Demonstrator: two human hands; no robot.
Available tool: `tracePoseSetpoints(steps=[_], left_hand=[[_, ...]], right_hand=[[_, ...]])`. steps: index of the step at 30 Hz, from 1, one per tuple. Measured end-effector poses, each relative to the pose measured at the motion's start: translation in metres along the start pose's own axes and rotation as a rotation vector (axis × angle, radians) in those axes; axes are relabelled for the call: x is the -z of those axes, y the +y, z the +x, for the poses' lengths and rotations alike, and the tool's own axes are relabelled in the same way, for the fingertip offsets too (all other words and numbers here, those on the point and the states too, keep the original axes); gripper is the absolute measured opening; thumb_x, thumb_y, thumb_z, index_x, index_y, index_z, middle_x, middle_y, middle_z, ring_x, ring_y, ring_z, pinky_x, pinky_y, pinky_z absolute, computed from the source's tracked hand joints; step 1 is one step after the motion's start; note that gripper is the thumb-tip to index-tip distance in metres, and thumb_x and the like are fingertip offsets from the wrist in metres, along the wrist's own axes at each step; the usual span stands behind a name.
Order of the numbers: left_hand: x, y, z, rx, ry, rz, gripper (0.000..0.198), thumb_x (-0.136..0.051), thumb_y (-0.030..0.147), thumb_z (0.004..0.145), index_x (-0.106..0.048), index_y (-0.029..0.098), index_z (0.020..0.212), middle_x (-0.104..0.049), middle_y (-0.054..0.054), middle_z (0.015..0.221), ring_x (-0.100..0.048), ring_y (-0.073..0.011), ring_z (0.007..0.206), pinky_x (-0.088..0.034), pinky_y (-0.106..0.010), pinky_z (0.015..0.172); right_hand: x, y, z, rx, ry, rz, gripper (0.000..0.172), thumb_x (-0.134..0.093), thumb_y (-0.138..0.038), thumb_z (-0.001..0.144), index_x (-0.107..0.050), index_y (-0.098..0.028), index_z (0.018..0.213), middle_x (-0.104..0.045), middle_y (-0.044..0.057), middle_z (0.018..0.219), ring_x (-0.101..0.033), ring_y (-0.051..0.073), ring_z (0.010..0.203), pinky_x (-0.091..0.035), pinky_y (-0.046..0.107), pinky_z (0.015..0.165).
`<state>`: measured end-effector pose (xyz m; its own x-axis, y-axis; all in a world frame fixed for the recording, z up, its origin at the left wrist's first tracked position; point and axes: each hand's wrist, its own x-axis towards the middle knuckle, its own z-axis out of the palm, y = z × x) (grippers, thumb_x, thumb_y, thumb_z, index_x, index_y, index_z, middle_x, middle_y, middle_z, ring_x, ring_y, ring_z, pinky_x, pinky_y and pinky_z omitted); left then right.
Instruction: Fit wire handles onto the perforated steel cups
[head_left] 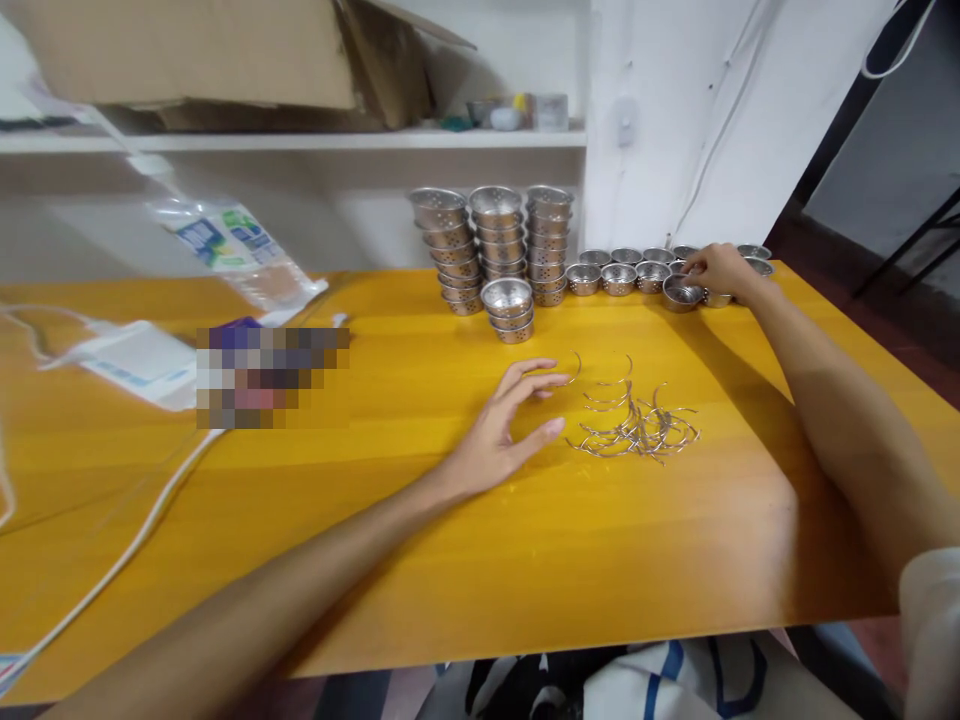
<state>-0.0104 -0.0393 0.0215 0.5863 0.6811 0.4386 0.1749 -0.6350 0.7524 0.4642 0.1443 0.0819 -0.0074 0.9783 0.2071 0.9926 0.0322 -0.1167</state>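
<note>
My left hand [504, 432] hovers over the table with its fingers apart and nothing in them. Just right of its fingertips lies a loose pile of thin curved metal wires [637, 430], with a few single ones spread toward the hand. My right hand [724, 272] reaches to the back right, its fingers pinched at the rim of a small perforated metal cup [682, 294]. That cup sits upright at the front of several like cups [619, 280] set in rows; the hand hides part of them. Left of the rows, more such cups stand in tall stacks [497, 235], with a shorter stack [511, 310] in front.
A yellow table [420, 600] carries everything. To the left lie a clear plastic packet [240, 250], a white box-like item [139, 362] and a white cable [142, 545]. Behind, a shelf [480, 140] holds a cardboard box [195, 50]. A white wall stands behind the cup rows.
</note>
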Motion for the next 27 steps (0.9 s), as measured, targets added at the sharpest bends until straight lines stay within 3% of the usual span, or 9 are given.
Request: tracePoseSetpoints(steps=[5,11,15,18,21,23,25,27], left_hand=[[0.001,0.002,0.0,-0.016,-0.015,0.023,0.044,-0.075,0.048,0.107,-0.068,0.037,0.15,-0.051,-0.014,0.164,-0.066,-0.0331,0.138,-0.057,-0.062,0.121],[0.002,0.002,-0.001,-0.012,-0.018,0.038,0.048,-0.079,0.048,0.105,-0.067,0.035,0.15,-0.047,-0.015,0.169,-0.061,-0.0341,0.145,-0.054,-0.06,0.124],[-0.002,0.002,-0.002,-0.009,-0.004,0.056,0.044,-0.078,0.047,0.105,-0.069,0.033,0.146,-0.048,-0.016,0.166,-0.061,-0.0347,0.146,-0.055,-0.059,0.122],[-0.001,-0.002,0.001,-0.059,0.094,0.082,0.037,-0.075,0.043,0.107,-0.069,0.031,0.141,-0.052,-0.015,0.158,-0.058,-0.0343,0.149,-0.057,-0.056,0.12],[0.013,-0.016,0.011,-0.111,0.276,0.258,0.029,-0.073,0.038,0.106,-0.069,0.029,0.134,-0.052,-0.012,0.151,-0.058,-0.033,0.146,-0.054,-0.057,0.123],[0.028,-0.031,0.021,-0.09,0.389,0.397,0.032,-0.075,0.038,0.103,-0.07,0.029,0.133,-0.05,-0.012,0.148,-0.054,-0.0352,0.148,-0.048,-0.061,0.128],[0.044,-0.05,0.033,-0.022,0.477,0.461,0.046,-0.078,0.044,0.1,-0.067,0.029,0.141,-0.047,-0.014,0.148,-0.048,-0.0386,0.151,-0.044,-0.064,0.13],[0.054,-0.069,0.043,0.043,0.521,0.459,0.066,-0.08,0.052,0.098,-0.058,0.03,0.155,-0.044,-0.016,0.151,-0.044,-0.0399,0.154,-0.042,-0.065,0.131]], right_hand=[[0.0,-0.001,-0.003,0.053,0.033,-0.048,0.033,-0.076,-0.025,0.094,-0.087,-0.015,0.123,-0.085,0.015,0.113,-0.073,0.028,0.103,-0.048,0.034,0.09],[0.001,-0.007,-0.009,0.073,0.029,-0.083,0.029,-0.076,-0.012,0.097,-0.086,-0.01,0.124,-0.082,0.022,0.122,-0.063,0.021,0.095,-0.035,0.035,0.083],[0.0,-0.008,-0.015,0.085,0.016,-0.063,0.03,-0.079,-0.014,0.099,-0.084,-0.003,0.126,-0.078,0.029,0.124,-0.056,0.018,0.092,-0.032,0.039,0.084],[0.013,-0.017,-0.017,0.093,0.053,-0.057,0.042,-0.083,-0.023,0.1,-0.081,-0.003,0.137,-0.072,0.033,0.135,-0.056,0.018,0.097,-0.032,0.041,0.086],[0.041,-0.047,-0.019,0.147,0.133,-0.009,0.049,-0.076,-0.036,0.106,-0.077,-0.007,0.145,-0.073,0.028,0.137,-0.06,0.018,0.105,-0.036,0.039,0.09],[0.059,-0.082,-0.027,0.266,0.125,0.089,0.039,-0.071,-0.033,0.107,-0.081,-0.006,0.134,-0.08,0.019,0.119,-0.064,0.016,0.101,-0.04,0.036,0.092],[0.067,-0.123,-0.04,0.408,0.012,0.141,0.027,-0.072,-0.016,0.101,-0.085,-0.007,0.123,-0.083,0.013,0.107,-0.068,0.015,0.093,-0.044,0.033,0.09],[0.061,-0.165,-0.059,0.552,-0.174,0.048,0.034,-0.077,-0.006,0.089,-0.087,-0.016,0.121,-0.085,0.008,0.108,-0.072,0.019,0.092,-0.048,0.033,0.086]])
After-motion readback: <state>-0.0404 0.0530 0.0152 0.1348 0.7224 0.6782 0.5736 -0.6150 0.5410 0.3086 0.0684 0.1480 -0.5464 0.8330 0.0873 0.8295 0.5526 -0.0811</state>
